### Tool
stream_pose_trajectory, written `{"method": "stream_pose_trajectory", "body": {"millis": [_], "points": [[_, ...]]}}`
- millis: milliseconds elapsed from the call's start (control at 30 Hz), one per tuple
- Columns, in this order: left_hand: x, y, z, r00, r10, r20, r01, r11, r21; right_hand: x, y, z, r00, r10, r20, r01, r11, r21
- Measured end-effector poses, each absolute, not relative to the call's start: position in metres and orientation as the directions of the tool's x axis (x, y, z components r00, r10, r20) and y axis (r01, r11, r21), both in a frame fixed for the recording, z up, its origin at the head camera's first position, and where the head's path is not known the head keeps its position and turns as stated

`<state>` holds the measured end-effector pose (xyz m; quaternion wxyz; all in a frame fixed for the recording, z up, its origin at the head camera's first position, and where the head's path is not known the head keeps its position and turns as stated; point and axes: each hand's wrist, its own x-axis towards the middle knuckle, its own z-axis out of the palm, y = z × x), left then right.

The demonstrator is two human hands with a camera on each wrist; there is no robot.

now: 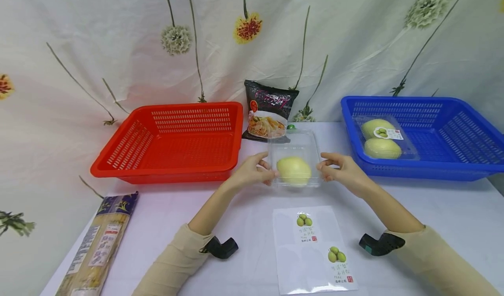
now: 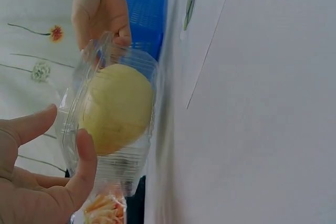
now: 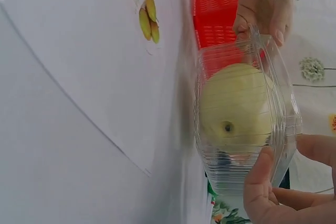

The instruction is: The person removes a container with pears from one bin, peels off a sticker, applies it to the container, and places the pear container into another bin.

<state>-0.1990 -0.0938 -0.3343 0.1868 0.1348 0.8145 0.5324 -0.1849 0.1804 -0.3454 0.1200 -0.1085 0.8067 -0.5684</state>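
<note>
Clear plastic forms the clamshell tray (image 1: 294, 160) standing on the white tabletop (image 1: 433, 213) midway between its left and right edges, with one pale yellow-green fruit (image 1: 293, 170) in its near half. The left hand (image 1: 252, 171) grips the tray's left side, thumb and fingers curled on the rim; the right hand (image 1: 341, 170) grips the right side likewise. A printed label sheet (image 1: 311, 248) lies just nearer the front edge.

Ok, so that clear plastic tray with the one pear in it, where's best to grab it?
By its two short end walls, one hand from each side, as the left hand and right hand do now. The clear tray looks thin and flexible, and the pear sits at the near end, so grip there.
</note>
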Motion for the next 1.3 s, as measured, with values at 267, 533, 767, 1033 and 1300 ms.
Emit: {"method": "stream_pose_trajectory", "body": {"millis": [267, 533, 767, 1033, 1300], "points": [[-0.198, -0.09, -0.342, -0.912, 0.367, -0.184, 0.0, 0.448, 0.894, -0.186, 0.178, -0.353, -0.942, -0.323, -0.087, -0.03, 0.341, -0.939], [-0.19, -0.089, -0.351, -0.922, 0.31, -0.233, -0.079, 0.439, 0.895, -0.206, 0.176, -0.357, -0.959, -0.253, -0.129, 0.031, 0.357, -0.934], [-0.175, -0.085, -0.365, -0.906, 0.224, -0.36, -0.298, 0.268, 0.916, -0.242, 0.158, -0.366, -0.979, -0.149, -0.141, 0.105, 0.226, -0.968], [-0.16, -0.078, -0.366, -0.878, 0.315, -0.36, -0.414, -0.122, 0.902, -0.271, 0.146, -0.361, -0.97, -0.161, -0.181, 0.178, 0.034, -0.983], [-0.159, -0.087, -0.363, -0.96, 0.121, -0.254, -0.279, -0.275, 0.92, -0.26, 0.148, -0.358, -0.98, -0.078, -0.185, 0.184, 0.018, -0.983]]}}
